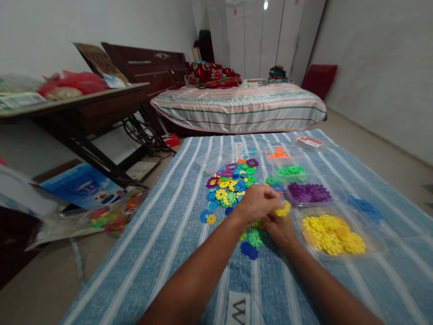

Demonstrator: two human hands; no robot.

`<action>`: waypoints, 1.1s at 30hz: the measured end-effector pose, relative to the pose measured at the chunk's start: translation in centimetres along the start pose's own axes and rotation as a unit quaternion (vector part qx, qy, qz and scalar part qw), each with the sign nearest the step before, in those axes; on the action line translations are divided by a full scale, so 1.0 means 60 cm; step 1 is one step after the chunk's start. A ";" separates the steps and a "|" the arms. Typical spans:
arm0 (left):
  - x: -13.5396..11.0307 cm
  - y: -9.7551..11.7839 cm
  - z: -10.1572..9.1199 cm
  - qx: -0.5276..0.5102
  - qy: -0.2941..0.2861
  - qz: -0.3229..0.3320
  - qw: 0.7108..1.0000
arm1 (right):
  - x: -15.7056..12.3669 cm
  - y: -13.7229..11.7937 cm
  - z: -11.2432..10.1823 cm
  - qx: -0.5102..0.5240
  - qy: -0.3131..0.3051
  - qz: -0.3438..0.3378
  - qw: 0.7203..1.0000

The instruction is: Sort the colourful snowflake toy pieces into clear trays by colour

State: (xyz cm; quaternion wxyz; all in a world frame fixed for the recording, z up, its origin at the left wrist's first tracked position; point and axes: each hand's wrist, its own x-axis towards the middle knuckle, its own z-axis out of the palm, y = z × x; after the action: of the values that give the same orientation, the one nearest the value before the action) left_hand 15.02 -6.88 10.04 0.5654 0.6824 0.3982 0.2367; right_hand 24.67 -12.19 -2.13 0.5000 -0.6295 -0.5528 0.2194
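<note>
A heap of coloured snowflake-shaped plastic discs point(232, 183) lies on a blue striped cloth point(162, 234). My left hand point(257, 202) hovers at the heap's near edge with its fingers curled and pinched. Just to its right, my right hand point(281, 228) pinches a yellow disc point(283, 209). Both hands meet around that disc. Clear trays to the right hold sorted discs: yellow point(333, 234), purple point(308, 192), green point(290, 171) and orange point(278, 153). A few loose green and blue discs point(252, 243) lie under my wrists.
A pile of blue discs point(363, 206) sits right of the trays. A bed point(238, 108) stands beyond the cloth. A dark wooden table point(77, 108) is at the left, with a blue box point(81, 185) and a plastic bag of discs point(111, 216) on the floor.
</note>
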 end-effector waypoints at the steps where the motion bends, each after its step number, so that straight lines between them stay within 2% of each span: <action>1: 0.001 0.009 0.020 -0.033 -0.020 0.005 0.999 | 0.000 0.002 0.000 0.004 0.006 -0.002 1.000; 3: 0.001 0.016 0.039 -0.051 -0.017 0.025 0.998 | 0.000 0.002 -0.001 0.008 0.002 -0.014 1.000; 5: -0.004 0.007 0.026 -0.018 0.005 0.037 0.999 | 0.000 -0.002 -0.003 0.006 -0.015 -0.018 1.000; 8: -0.021 -0.027 -0.041 0.104 0.050 0.027 0.993 | 0.000 -0.010 -0.006 0.004 -0.029 -0.018 0.999; 10: -0.038 -0.054 -0.099 0.210 0.092 0.005 0.973 | 0.001 -0.013 -0.006 0.005 -0.028 -0.019 0.999; 13: -0.071 -0.085 -0.169 0.358 0.102 -0.047 0.927 | 0.000 -0.014 -0.006 -0.002 -0.024 -0.021 0.999; 15: -0.091 -0.098 -0.194 0.435 0.105 -0.085 0.890 | 0.000 -0.013 -0.005 -0.004 -0.024 -0.023 0.999; 19: -0.114 -0.112 -0.200 0.504 0.081 -0.118 0.852 | -0.001 -0.012 -0.006 0.005 -0.024 -0.027 0.999; 25: -0.111 -0.123 -0.189 0.543 0.053 -0.114 0.830 | -0.001 -0.010 -0.008 0.011 -0.032 -0.027 0.999; 29: -0.109 -0.124 -0.193 0.508 0.083 -0.122 0.849 | -0.001 -0.010 -0.009 0.003 -0.033 -0.024 0.999; 33: -0.111 -0.125 -0.205 0.400 0.105 -0.131 0.901 | -0.001 -0.009 -0.007 0.000 -0.028 -0.028 0.999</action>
State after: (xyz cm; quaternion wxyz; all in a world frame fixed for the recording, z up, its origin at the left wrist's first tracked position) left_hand -0.35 -4.78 6.74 0.2263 0.7638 0.6023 0.0513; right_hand 24.75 -12.48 -1.49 0.4903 -0.6077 -0.5837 0.2228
